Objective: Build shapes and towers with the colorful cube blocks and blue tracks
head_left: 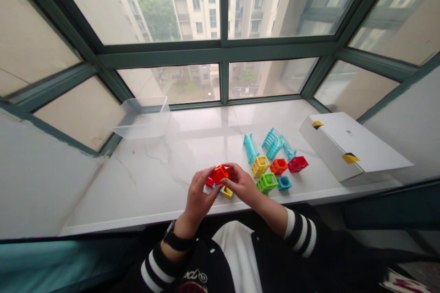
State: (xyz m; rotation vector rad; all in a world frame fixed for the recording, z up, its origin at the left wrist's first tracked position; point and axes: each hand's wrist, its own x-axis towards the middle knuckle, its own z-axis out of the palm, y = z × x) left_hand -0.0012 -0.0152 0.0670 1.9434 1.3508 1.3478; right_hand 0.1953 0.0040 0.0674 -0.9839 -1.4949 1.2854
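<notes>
Between my two hands I hold an orange-red hollow toy block (220,174). My left hand (199,192) closes on its left side, thumb below and fingers above. From the right, the fingers of my right hand (241,184) pinch it too. Just under the hands, a red block (210,182) and a yellow block (227,192) show in part, with a bit of blue between them; whether these are joined is hidden. To the right stand a yellow block (260,166), a green block (267,183), an orange block (278,166), a dark red block (297,164) and a blue block (284,183).
Translucent blue track pieces (251,148) and a curved one (272,143) lie behind the blocks. A white box (354,146) with yellow-black tape stands at right. A clear plastic bin (147,119) sits at back left. Windows border the white marble sill (137,183).
</notes>
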